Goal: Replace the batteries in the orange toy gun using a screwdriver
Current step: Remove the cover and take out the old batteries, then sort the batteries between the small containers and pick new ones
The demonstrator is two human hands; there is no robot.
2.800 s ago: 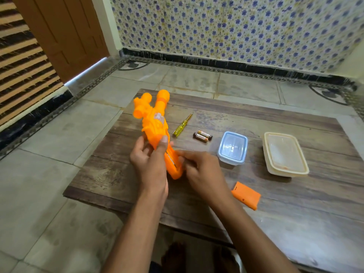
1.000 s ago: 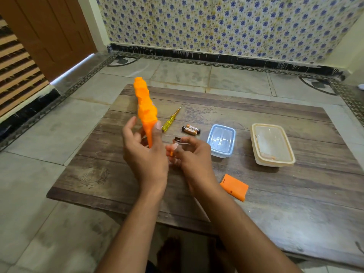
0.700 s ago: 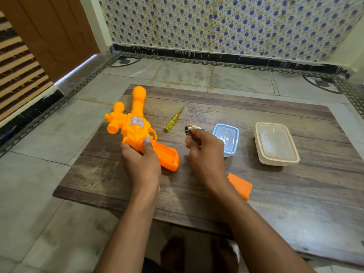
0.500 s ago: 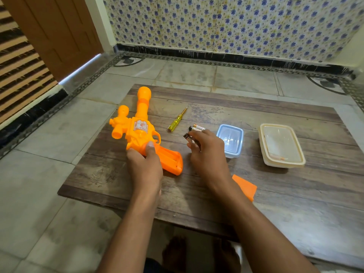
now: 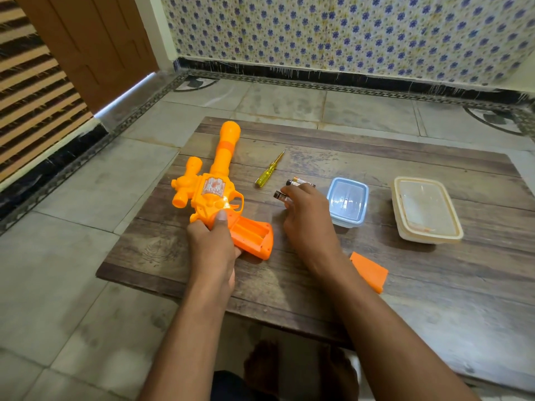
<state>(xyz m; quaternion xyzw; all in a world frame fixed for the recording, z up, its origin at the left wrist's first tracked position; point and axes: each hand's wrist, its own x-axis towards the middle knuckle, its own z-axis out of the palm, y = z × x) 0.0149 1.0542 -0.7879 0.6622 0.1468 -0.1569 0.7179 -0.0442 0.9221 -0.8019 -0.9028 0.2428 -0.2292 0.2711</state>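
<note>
**Battery bay open, gun flat on the tabletop**

The bright orange plastic toy gun (image 5: 215, 195) is lying on its side on the dark worn wooden tabletop (image 5: 434, 299), barrel pointing away, grip compartment uncovered. The left hand (image 5: 212, 247) grips the handle, thumb pressed on top. The right hand (image 5: 305, 217) is down over the small dark cylindrical batteries (image 5: 291, 188), fingers curled onto them; can't tell if it's really got one pinched. The yellow see-through-handled screwdriver (image 5: 267, 173) sits just beside the batteries. The flat orange plastic cover (image 5: 370, 272) lies near the right forearm. Further right: a small blue-lidded clear plastic box (image 5: 347, 201), then a cream rectangular plastic container (image 5: 425, 209).
</note>
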